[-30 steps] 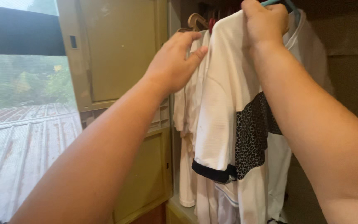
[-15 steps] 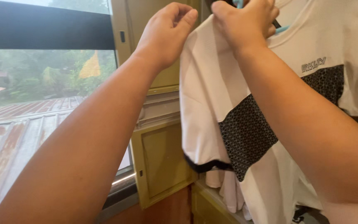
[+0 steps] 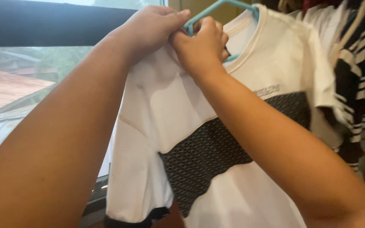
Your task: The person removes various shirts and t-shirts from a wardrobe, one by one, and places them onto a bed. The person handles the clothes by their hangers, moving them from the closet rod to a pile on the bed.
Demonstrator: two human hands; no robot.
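One white short-sleeved shirt (image 3: 170, 114) with a black patterned chest band hangs on one teal plastic hanger (image 3: 224, 5). Left hand (image 3: 148, 27) and right hand (image 3: 201, 46) both keep a clenched grip on its shoulder fabric.

A home: hung clothes (image 3: 360, 84) beside a window (image 3: 30, 84) overlooking roofs.

Left hand (image 3: 151, 27) and right hand (image 3: 201, 46) raised, touching, both closed

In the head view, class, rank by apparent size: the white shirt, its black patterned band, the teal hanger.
1. white shirt
2. black patterned band
3. teal hanger, though hands and collar hide part of it, so its full size is unsure.
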